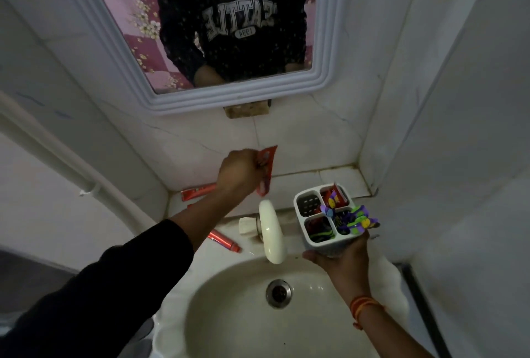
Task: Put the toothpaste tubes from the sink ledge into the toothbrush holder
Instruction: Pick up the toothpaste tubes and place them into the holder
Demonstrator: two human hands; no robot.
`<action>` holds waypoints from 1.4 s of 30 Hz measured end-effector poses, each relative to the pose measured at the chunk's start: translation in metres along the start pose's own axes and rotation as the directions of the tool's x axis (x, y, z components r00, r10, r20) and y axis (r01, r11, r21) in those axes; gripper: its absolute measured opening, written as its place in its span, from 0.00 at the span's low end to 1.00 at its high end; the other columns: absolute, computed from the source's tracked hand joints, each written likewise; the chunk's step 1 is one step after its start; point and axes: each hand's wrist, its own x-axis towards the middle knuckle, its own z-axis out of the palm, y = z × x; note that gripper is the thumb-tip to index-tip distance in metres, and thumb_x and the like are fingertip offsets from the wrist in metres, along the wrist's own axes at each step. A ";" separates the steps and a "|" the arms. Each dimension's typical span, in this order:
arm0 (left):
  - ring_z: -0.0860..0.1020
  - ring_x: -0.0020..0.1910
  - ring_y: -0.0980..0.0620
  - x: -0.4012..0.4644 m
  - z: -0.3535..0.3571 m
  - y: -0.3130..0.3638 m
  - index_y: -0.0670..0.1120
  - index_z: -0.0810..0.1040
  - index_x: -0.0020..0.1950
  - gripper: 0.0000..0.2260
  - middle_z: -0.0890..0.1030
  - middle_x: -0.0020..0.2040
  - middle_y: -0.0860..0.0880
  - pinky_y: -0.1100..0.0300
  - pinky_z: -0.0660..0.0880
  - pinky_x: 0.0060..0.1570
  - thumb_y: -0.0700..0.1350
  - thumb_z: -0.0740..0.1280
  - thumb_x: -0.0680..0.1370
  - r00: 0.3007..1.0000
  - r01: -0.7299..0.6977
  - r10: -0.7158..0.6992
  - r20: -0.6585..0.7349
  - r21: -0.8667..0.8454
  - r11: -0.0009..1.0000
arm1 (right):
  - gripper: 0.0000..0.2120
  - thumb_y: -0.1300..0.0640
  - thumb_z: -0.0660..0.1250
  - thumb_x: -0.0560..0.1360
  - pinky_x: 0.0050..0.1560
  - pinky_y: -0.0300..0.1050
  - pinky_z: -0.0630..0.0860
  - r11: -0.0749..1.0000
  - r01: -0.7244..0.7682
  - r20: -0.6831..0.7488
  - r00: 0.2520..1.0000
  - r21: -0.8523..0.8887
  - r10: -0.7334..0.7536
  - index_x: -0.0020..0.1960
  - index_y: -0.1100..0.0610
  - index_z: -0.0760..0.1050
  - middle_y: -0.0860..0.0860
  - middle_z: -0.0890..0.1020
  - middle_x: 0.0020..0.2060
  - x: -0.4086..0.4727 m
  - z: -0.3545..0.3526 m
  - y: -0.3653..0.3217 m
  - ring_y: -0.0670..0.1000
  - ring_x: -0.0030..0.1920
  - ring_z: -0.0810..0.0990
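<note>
Up over the sink ledge (289, 183), the left hand (236, 171) grips a red toothpaste tube (266, 170); the right hand (339, 254) cups the toothbrush holder (311, 208) beside the faucet (271, 231).

My left hand (236, 170) grips a red tube (265, 170) upright above the ledge (298, 178). My right hand (339, 257) holds the holder (324, 218) over the sink (229, 300), beside the tap (271, 231). Two more tubes lie on the ledge: one (198, 193) by the wall, one (223, 240) left of the tap.
</note>
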 end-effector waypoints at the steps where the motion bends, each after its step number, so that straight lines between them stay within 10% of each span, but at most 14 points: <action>1: 0.85 0.44 0.48 -0.008 -0.010 0.010 0.46 0.86 0.54 0.09 0.87 0.48 0.46 0.57 0.80 0.45 0.47 0.71 0.77 0.996 -0.049 0.042 -0.076 -0.086 0.995 | 0.60 0.46 0.88 0.47 0.61 0.33 0.77 1.000 -0.002 -0.002 1.000 -0.001 0.002 0.72 0.57 0.63 0.50 0.80 0.65 0.000 0.000 0.000 0.48 0.65 0.79; 5: 0.83 0.39 0.59 -0.051 -0.044 0.054 0.47 0.87 0.55 0.10 0.84 0.43 0.55 0.63 0.80 0.46 0.47 0.75 0.76 0.963 -0.194 0.122 -0.240 -0.305 0.932 | 0.60 0.51 0.89 0.48 0.67 0.46 0.77 1.000 -0.002 0.000 1.000 0.014 0.002 0.73 0.53 0.63 0.48 0.79 0.66 -0.001 -0.001 -0.001 0.46 0.68 0.78; 12: 0.84 0.35 0.56 -0.090 -0.014 0.077 0.49 0.88 0.52 0.08 0.88 0.42 0.50 0.56 0.84 0.41 0.50 0.73 0.77 0.967 -0.218 0.232 0.104 -0.130 0.967 | 0.55 0.62 0.88 0.53 0.58 0.25 0.74 0.998 0.038 0.030 0.999 0.059 -0.040 0.73 0.59 0.63 0.48 0.78 0.65 0.000 -0.002 -0.004 0.30 0.62 0.76; 17: 0.84 0.42 0.64 -0.092 -0.020 0.069 0.53 0.88 0.51 0.08 0.88 0.44 0.58 0.64 0.83 0.47 0.53 0.74 0.75 0.957 -0.219 0.249 0.151 -0.190 0.957 | 0.57 0.60 0.89 0.52 0.58 0.28 0.75 0.999 0.045 0.023 0.999 0.027 -0.045 0.74 0.59 0.63 0.51 0.79 0.65 0.003 -0.003 0.001 0.44 0.65 0.78; 20: 0.84 0.43 0.65 -0.088 -0.031 0.047 0.52 0.89 0.49 0.08 0.86 0.42 0.61 0.73 0.80 0.44 0.53 0.74 0.75 0.990 -0.111 0.131 0.046 -0.306 0.945 | 0.57 0.56 0.90 0.48 0.61 0.37 0.79 0.999 0.033 0.007 0.999 0.004 -0.033 0.71 0.56 0.65 0.50 0.81 0.64 0.005 -0.003 0.004 0.47 0.65 0.80; 25: 0.85 0.44 0.53 -0.076 -0.012 -0.024 0.47 0.88 0.52 0.09 0.88 0.45 0.50 0.59 0.80 0.49 0.49 0.71 0.77 0.981 0.149 -0.175 -0.077 -0.268 0.952 | 0.56 0.57 0.90 0.48 0.56 0.28 0.76 0.999 0.028 -0.008 1.000 -0.030 -0.028 0.70 0.59 0.65 0.53 0.82 0.61 0.005 -0.001 0.006 0.51 0.63 0.81; 31: 0.80 0.60 0.41 -0.079 0.066 -0.110 0.41 0.81 0.60 0.17 0.82 0.60 0.40 0.53 0.78 0.59 0.45 0.74 0.73 0.852 0.503 -0.501 0.148 0.025 0.864 | 0.58 0.56 0.89 0.50 0.62 0.38 0.76 0.997 0.046 -0.005 0.999 -0.059 -0.047 0.73 0.58 0.63 0.54 0.80 0.65 0.004 -0.002 0.004 0.52 0.67 0.79; 37: 0.73 0.55 0.39 -0.082 0.101 -0.115 0.43 0.69 0.66 0.26 0.70 0.65 0.35 0.50 0.78 0.56 0.44 0.74 0.71 0.762 0.635 -0.646 0.035 -0.237 0.736 | 0.59 0.57 0.88 0.49 0.61 0.32 0.75 0.999 0.026 -0.005 1.000 -0.029 -0.027 0.74 0.58 0.62 0.51 0.79 0.65 0.003 0.000 0.002 0.48 0.66 0.77; 42: 0.80 0.58 0.38 -0.087 0.095 -0.103 0.39 0.59 0.69 0.38 0.79 0.59 0.39 0.51 0.79 0.55 0.46 0.78 0.68 0.672 0.672 -0.739 0.044 -0.457 0.583 | 0.60 0.46 0.86 0.47 0.66 0.49 0.76 1.000 0.021 -0.006 1.000 -0.021 -0.022 0.74 0.57 0.62 0.52 0.79 0.66 0.000 0.000 -0.001 0.50 0.67 0.78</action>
